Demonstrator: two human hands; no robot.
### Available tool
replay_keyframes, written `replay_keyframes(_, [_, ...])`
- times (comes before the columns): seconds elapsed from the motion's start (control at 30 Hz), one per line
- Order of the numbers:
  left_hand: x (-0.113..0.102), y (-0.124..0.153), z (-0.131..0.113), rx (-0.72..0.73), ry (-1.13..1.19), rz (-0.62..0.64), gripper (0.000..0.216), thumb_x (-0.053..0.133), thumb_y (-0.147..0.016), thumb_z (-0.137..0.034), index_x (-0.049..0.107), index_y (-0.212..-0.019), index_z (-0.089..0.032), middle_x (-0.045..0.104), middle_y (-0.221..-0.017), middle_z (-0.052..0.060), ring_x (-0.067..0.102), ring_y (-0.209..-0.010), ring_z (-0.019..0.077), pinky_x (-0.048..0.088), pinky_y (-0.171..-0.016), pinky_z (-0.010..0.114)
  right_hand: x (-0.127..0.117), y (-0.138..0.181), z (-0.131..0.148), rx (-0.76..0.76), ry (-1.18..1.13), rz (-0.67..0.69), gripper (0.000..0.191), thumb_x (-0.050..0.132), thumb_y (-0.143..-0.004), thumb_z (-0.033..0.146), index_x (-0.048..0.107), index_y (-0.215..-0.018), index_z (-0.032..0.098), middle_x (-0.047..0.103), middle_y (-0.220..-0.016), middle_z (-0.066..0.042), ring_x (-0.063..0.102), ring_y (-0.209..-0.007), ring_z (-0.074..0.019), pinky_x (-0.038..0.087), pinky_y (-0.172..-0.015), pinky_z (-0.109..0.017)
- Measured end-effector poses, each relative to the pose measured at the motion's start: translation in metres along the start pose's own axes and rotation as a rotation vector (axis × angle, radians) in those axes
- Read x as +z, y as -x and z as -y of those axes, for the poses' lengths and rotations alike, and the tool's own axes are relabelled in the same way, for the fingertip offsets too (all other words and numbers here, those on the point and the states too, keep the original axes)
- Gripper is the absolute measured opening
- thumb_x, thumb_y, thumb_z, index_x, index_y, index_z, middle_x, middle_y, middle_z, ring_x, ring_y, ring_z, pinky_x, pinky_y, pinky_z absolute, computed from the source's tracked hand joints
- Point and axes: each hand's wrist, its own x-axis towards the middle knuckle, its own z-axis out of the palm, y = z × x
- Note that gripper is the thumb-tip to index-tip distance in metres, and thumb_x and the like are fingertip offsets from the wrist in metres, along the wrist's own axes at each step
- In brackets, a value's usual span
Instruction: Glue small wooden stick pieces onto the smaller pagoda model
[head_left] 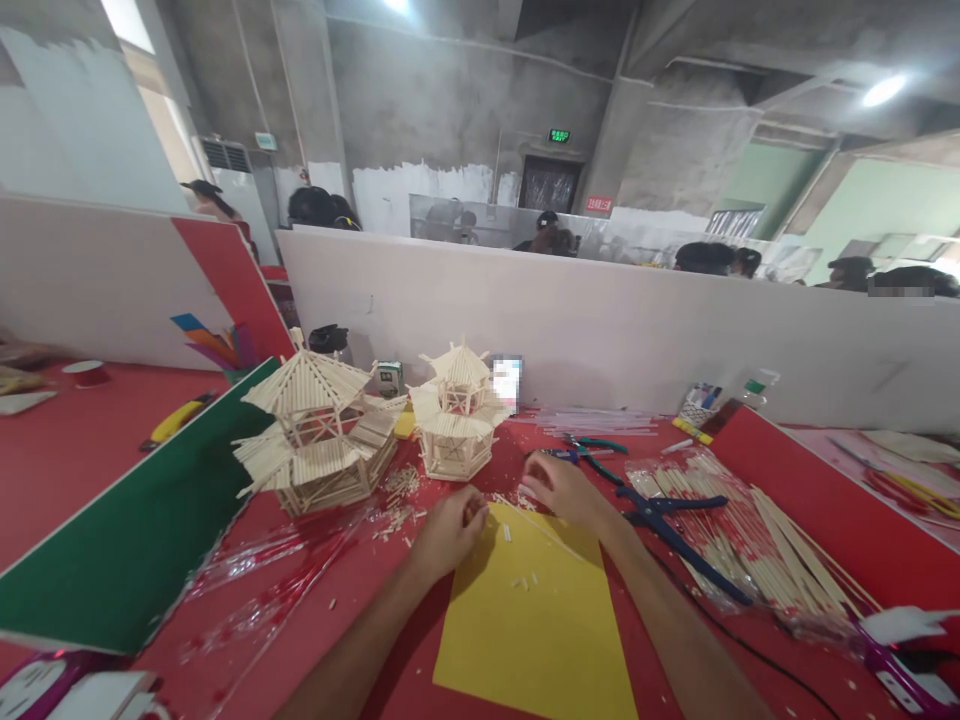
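A yellow sheet [532, 630] lies on the red tabletop in front of me, with a few short stick pieces [507, 533] on it. Over its top left corner is my left hand [452, 528], closed with fingertips together; anything in them is too small to make out. My right hand [561, 487] is curled at the sheet's top right edge, beside scattered stick offcuts, its fingertips partly hidden. A thin stick [551, 532] runs across the sheet below it. Behind the hands stand a small two-tiered stick pavilion [457, 420] and, further left, a larger one [315, 440].
On the right lie dark blue-handled cutters [675, 520], green-handled pliers [600, 455] and many wooden sticks [739, 535] on plastic. Clear glue sticks [592, 420] rest at the back. Green [142, 520] and red [840, 510] side panels flank the work area; people sit beyond the white partition [622, 310].
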Motion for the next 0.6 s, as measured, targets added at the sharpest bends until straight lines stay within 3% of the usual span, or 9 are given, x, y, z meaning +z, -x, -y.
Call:
replay_keyframes(0.1, [-0.003,0.005,-0.003,0.070,-0.330,0.071,0.016,0.047,-0.092,-0.030,0.059,-0.088,-0.020,0.067,-0.086,0.003,0.058,-0.070,0.0152,0.036,-0.063,0.026,-0.008,0.018,-0.044,0.235,0.219,-0.148,0.015,0.050,-0.094,0.035,0.054,-0.091,0.021,0.067,-0.086,-0.004,0.063,-0.080,-0.0197,0.038,-0.069,-0.028])
replay_keyframes(0.2, [-0.005,0.006,-0.005,0.081,-0.431,0.098,0.016,0.045,-0.094,-0.029,0.058,-0.092,-0.022,0.068,-0.093,0.003,0.061,-0.075,0.0162,0.037,-0.066,0.026,-0.006,0.031,-0.074,0.403,0.360,-0.161,0.024,0.049,-0.094,0.044,0.053,-0.093,0.020,0.068,-0.091,-0.007,0.065,-0.081,-0.0219,0.038,-0.066,-0.028])
replay_keyframes(0.33, [-0.004,0.004,-0.002,0.081,-0.460,0.114,0.017,0.044,-0.095,-0.031,0.058,-0.092,-0.022,0.069,-0.094,0.003,0.063,-0.080,0.0176,0.039,-0.068,0.027,0.005,0.034,-0.082,0.516,0.442,-0.153,0.036,0.046,-0.094,0.055,0.053,-0.100,0.020,0.069,-0.099,-0.012,0.068,-0.089,-0.0275,0.040,-0.068,-0.030])
replay_keyframes(0.6, [-0.007,0.001,0.000,0.073,-0.467,0.120,0.018,0.043,-0.097,-0.033,0.057,-0.093,-0.022,0.068,-0.092,0.003,0.063,-0.080,0.0177,0.039,-0.067,0.026,0.003,0.033,-0.091,0.573,0.282,-0.114,0.034,0.036,-0.099,0.042,0.054,-0.101,0.014,0.069,-0.096,-0.021,0.068,-0.091,-0.0324,0.044,-0.075,-0.037])
